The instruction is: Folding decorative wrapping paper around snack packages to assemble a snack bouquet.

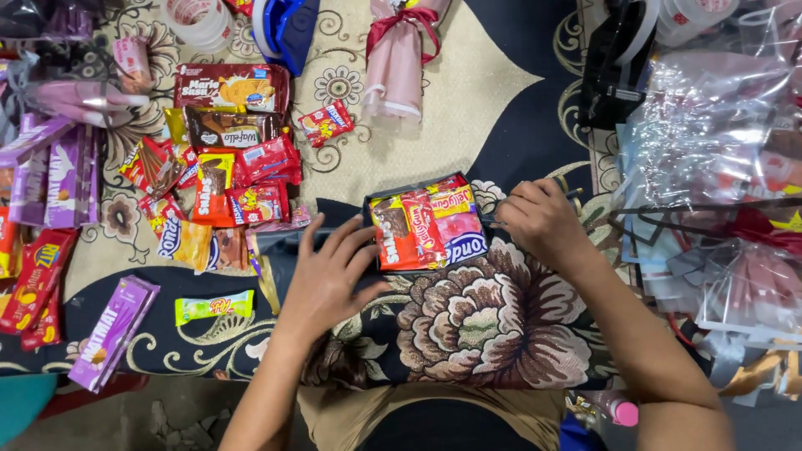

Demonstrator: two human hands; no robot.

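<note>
Head view: I am steadying the snack-filled box (426,227) at center, left hand (330,276) fingers spread at its nine o'clock, right hand (541,219) curled at three o'clock; packets look light, crinkly, slippery, so gripping the stiff walls seems best.

Both forearms were bare from the elbows down to the wrists, with no sleeve reaching into view on either side. The left hand (327,280) and the right hand (541,221) wore no gloves, and no rings, watch or bracelet showed on the fingers or wrists. The nails were short and unpainted as far as could be told. At the lower edge of the view, between the two arms, the person wore a dark, nearly black garment (443,430), with a band of tan or khaki cloth (401,401) lying above it across the lap.
</note>
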